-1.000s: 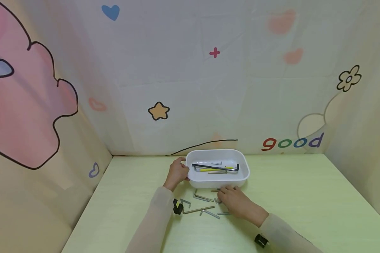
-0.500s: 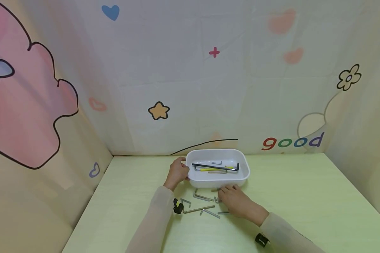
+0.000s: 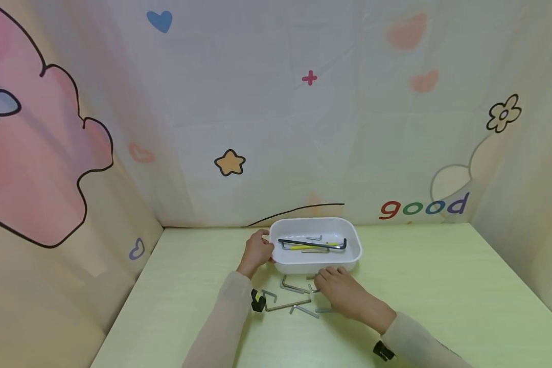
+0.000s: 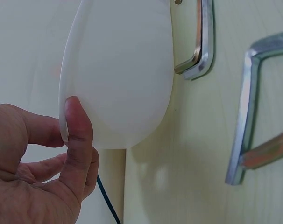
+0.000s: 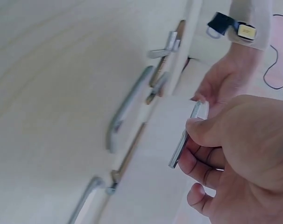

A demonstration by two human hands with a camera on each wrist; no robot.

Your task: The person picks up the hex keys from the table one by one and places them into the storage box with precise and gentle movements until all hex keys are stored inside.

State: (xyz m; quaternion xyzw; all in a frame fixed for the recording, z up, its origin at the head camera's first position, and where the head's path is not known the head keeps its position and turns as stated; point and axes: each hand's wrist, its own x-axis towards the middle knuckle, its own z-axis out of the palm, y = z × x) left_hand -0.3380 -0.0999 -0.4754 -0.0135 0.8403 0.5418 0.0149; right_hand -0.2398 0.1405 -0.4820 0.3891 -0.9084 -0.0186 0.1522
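Observation:
In the head view, my left hand (image 3: 256, 251) grips the left end of a white plastic box (image 3: 315, 268). The left wrist view shows thumb and fingers pinching its rim. My right hand (image 3: 347, 294) is just in front of the box. In the right wrist view it pinches a silver hex key (image 5: 183, 140) between thumb and fingers, above the tabletop. Inside the box lie a long black hex key (image 3: 303, 242), a yellow-sleeved one (image 3: 301, 248) and a small silver one (image 3: 314, 237). Several more lie before the box, including a long bronze-coloured hex key (image 3: 289, 305).
Left of the loose keys, a black camera strap (image 3: 258, 300) sits on the left sleeve. A silver hex key (image 3: 305, 311) lies nearest me, and another (image 3: 324, 310) is partly covered by my right hand. A printed cloth (image 3: 276, 128) stands behind the pale green table (image 3: 423, 286).
My right hand has risen slightly from among the loose hex keys. My left hand and the box stay in place.

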